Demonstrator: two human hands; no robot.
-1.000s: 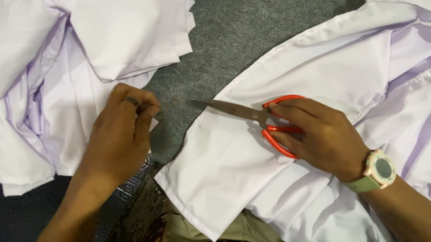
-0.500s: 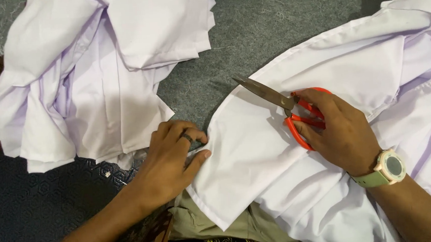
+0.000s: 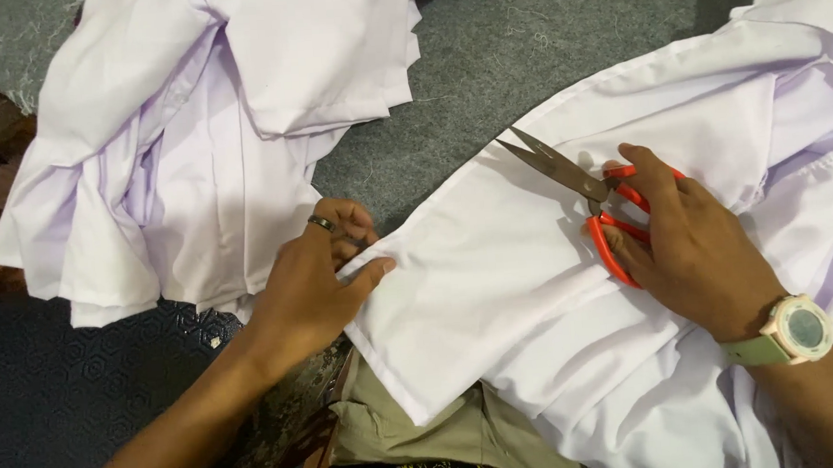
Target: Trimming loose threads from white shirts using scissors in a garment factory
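A white garment [image 3: 497, 287] lies spread across the right half of the head view, its folded sleeve end pointing toward me. My left hand [image 3: 318, 283], with a ring on one finger, pinches the sleeve's left edge between thumb and fingers. My right hand [image 3: 687, 237], with a pale green watch on its wrist, rests on the cloth and grips orange-handled scissors [image 3: 588, 199]. The scissor blades are slightly apart and point up-left, lying on the fabric.
A pile of white and pale lilac garments [image 3: 189, 142] lies at the upper left on a grey felt surface [image 3: 521, 54]. A dark patterned mat [image 3: 60, 400] fills the lower left. Olive cloth [image 3: 429, 431] shows at the bottom centre.
My left hand has moved from the left pile over to the sleeve edge and taken hold of it. The right hand with the scissors has stayed on the garment.
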